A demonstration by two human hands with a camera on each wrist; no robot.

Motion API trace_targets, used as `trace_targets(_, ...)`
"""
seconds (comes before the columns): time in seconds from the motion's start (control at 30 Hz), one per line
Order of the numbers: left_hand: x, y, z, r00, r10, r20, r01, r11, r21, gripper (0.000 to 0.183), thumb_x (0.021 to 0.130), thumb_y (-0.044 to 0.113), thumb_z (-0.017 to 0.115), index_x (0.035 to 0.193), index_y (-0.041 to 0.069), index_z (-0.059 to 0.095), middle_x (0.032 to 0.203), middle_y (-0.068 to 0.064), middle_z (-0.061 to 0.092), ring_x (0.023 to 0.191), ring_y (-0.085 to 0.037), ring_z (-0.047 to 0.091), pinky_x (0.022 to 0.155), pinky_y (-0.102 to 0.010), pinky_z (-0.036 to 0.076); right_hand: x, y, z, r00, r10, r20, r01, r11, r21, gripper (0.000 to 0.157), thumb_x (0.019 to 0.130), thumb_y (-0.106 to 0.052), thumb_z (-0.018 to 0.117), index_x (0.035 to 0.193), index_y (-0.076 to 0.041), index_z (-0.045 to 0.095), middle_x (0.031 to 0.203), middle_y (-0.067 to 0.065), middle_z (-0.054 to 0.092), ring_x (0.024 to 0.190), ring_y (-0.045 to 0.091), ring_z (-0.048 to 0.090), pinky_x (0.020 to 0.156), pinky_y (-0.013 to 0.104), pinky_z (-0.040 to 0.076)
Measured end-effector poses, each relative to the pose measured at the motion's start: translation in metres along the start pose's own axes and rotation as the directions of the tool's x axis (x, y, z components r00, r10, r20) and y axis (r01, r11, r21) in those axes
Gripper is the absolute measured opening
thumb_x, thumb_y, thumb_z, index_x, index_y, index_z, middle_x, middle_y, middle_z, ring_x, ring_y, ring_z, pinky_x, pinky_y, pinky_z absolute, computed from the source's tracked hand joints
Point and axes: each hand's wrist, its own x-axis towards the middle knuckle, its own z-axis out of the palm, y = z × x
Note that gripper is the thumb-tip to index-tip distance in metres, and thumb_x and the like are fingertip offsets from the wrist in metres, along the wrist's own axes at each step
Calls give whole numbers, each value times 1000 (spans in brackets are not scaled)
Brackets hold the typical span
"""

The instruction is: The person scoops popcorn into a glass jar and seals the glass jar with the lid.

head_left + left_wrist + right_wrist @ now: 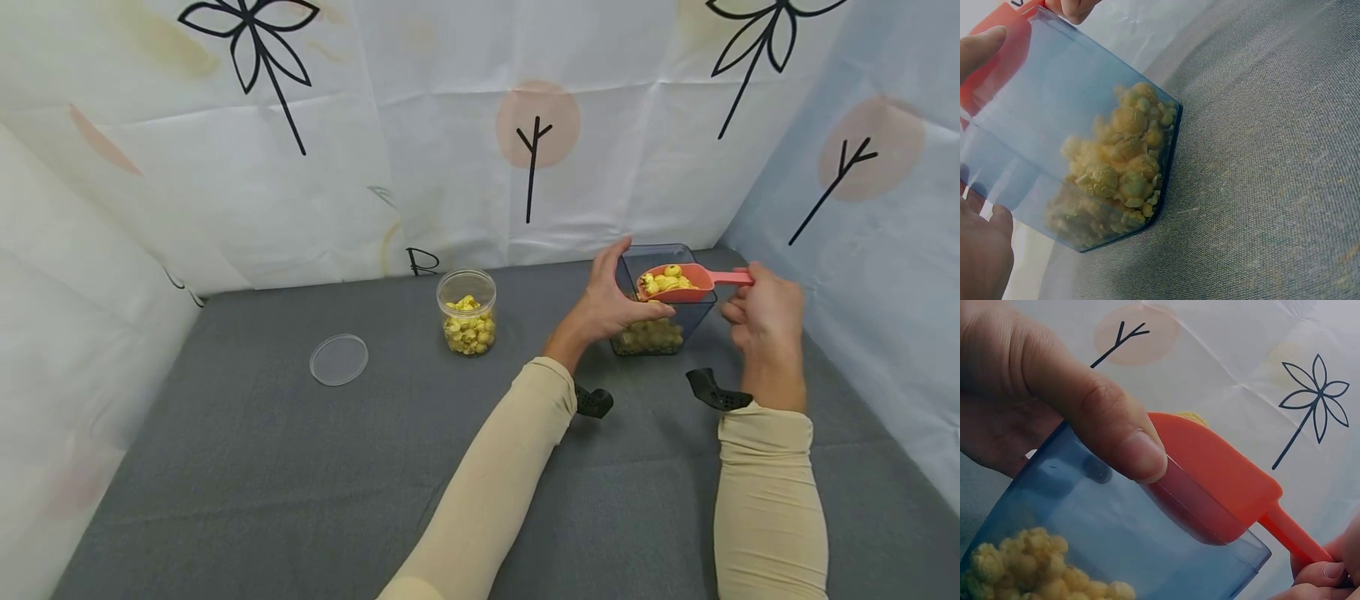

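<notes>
My right hand [768,312] grips the handle of a red scoop [1222,478]. Yellow popcorn [670,279] fills the scoop's bowl, which lies level at the mouth of a clear bluish bin [1085,75]. With thumb at the near rim and fingers round the far left side, my left hand [611,292] holds that bin. More popcorn [1119,169] covers the bin's bottom. In the left wrist view, the bin's base is on the grey cloth. To the left stands an uncapped clear jar [467,292], partly filled with yellow popcorn.
A round clear lid [339,360] lies flat on the grey tablecloth [300,458], left of the jar. Behind the table hangs a white printed curtain [442,167], and a bluish curtain [885,275] closes off the right side near my right hand.
</notes>
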Motion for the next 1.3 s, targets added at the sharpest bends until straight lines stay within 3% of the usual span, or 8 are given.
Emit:
trace_targets(0.33,-1,5,-4,1000,-15,9,15,1000,-7,113,78,36,89,162,40,15,169,6,16,155,-24,28,118,-47,41,-5,-7,2,999,-36,-29,38,996,78,27,108,-21,48,92,-5,63,52,-3,35,43,15,20,41,25,18)
trace_targets(0.8,-9,13,-7,1000,-25,-16,27,992,124,119,77,46,88,165,34,9,171,5,14,156,-20,27,118,-48,42,-13,-10,4,995,-89,-48,94,989,116,25,107,-17,48,92,-4,62,55,-1,35,42,16,22,41,24,21)
trace_targets(1.07,-15,16,-25,999,13,-48,-8,994,111,119,77,46,89,165,32,11,169,5,18,154,-20,31,117,-47,42,-17,-7,13,992,-123,-23,125,983,132,24,107,-15,46,92,-3,60,56,-1,34,44,17,20,42,25,19)
trace_targets(1.3,-21,20,-42,998,37,-43,-31,992,121,118,78,46,88,164,33,9,171,5,14,157,-18,26,119,-49,40,-20,-8,14,989,-144,13,139,971,195,26,107,-12,45,89,0,59,55,0,33,45,18,16,42,25,18)
